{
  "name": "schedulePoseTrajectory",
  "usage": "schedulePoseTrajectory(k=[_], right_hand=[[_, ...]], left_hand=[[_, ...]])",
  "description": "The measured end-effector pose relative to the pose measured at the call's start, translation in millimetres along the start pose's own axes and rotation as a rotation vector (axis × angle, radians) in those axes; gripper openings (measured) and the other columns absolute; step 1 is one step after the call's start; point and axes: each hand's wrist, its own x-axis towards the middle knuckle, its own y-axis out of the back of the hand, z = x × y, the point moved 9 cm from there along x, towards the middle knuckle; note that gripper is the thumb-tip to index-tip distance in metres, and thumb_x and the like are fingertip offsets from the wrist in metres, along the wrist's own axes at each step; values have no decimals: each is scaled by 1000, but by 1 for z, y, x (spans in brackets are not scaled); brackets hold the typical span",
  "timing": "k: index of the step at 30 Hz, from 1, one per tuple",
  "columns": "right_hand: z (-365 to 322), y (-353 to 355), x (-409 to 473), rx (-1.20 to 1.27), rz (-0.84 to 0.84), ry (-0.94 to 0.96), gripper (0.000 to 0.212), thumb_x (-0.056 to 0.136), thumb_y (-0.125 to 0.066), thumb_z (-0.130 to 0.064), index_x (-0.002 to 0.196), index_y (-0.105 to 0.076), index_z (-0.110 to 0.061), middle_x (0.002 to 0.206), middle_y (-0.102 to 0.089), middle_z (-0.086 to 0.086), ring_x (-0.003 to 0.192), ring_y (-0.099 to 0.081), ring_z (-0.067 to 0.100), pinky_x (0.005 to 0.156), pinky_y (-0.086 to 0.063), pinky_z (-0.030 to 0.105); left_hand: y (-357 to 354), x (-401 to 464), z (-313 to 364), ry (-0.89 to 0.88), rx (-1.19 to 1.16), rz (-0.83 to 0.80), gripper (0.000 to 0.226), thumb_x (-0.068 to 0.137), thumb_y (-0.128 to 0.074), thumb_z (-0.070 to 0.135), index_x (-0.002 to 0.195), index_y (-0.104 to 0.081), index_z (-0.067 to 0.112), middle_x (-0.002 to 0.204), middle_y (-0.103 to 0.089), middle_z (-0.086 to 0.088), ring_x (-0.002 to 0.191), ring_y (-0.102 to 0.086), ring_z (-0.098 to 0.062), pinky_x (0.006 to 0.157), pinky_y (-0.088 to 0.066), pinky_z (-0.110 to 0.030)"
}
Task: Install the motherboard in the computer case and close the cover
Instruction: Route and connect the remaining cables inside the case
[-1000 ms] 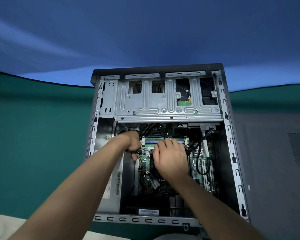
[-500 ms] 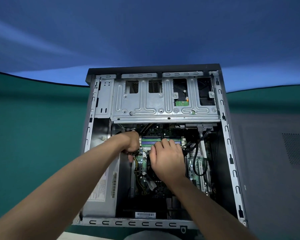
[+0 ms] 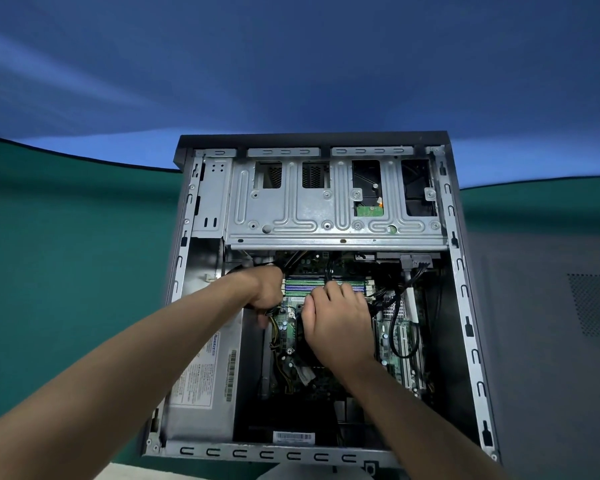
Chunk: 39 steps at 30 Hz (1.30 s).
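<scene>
A: Where's the motherboard?
B: Flat in the floor of the open computer case, long axis running near to far, directly under both hands.
A: Left hand?
B: At the board's left edge, fingers curled on something among the cables; what exactly, can't tell.
A: Right hand?
B: Nearer the middle, knuckles up, fingers bent down onto the board; grip hidden. Cover lies right, off.

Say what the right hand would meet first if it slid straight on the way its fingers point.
Probably the memory slots: the right hand lies over the motherboard with its fingers pointing at them. Depth is unclear.
</scene>
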Motion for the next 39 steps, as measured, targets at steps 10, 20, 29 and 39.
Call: schedulePoseTrajectory(k=[10,20,29,39], right_hand=[[1,0,-1,8,-11,-4,37,87,-38,-27,71,-67,-10,69,-61,5,66,-56,25,63,-45,34],[0,-2,0,-25,-43,-9,39,86,-37,-28,71,-68,-11,69,-61,4,66,-56,24,63,-45,30],[0,-6,-1,-25,-123,-29,40,87,-35,-28,72,-68,-10,70,-62,6,68,-57,26,65,-47,33],[4,-21,-3,3,-231,-8,36,100,-34,-28,99,-66,-9,96,-62,8,91,-52,27,84,-38,39]], left_hand=[[-1,1,-4,33,-57,-2,22,87,-36,-4,94,-57,-3,59,-69,-7,48,-62,-8,39,-38,-17],[1,4,-2,23,-43,1,18,89,-34,-6,84,-50,1,56,-68,-7,48,-64,-9,42,-41,-20],[5,0,1,56,-12,54,11,91,-40,-10,96,-49,-8,80,-56,-18,44,-62,-6,34,-39,-16],[0,-24,19,78,144,115,25,94,-37,4,104,-58,-5,87,-60,-14,80,-62,-28,78,-50,-37]])
